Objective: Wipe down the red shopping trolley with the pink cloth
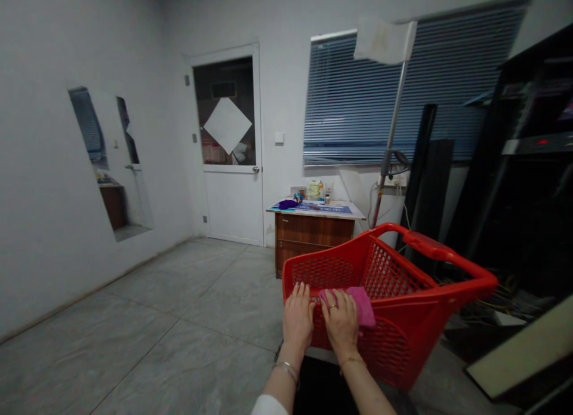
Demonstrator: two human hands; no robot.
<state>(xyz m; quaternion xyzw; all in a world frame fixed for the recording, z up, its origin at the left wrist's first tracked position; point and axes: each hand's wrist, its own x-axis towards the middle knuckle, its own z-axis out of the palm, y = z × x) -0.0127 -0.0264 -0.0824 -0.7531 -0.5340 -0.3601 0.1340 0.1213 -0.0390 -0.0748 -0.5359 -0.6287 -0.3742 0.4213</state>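
Note:
A red plastic shopping cart (389,343) with perforated sides stands directly in front of me, its handle toward the right. My left hand (298,316) lies over the cart's near rim, fingers curled onto it, with a silver bangle at the wrist. Close beside it, my right hand (341,322) presses a bright pink cloth (362,306) against the same rim. Part of the cloth sticks out to the right of the fingers and hangs over the cart's side. Both palms are hidden, and the visible part of the cart's inside holds nothing.
Behind the cart is a brown wooden cabinet (308,228) with a purple cloth (287,204) and small items on top. A white door (233,206) is in the back wall. Dark panels (441,188) and a pale board (523,349) lean at right. Grey floor (179,343) extends left.

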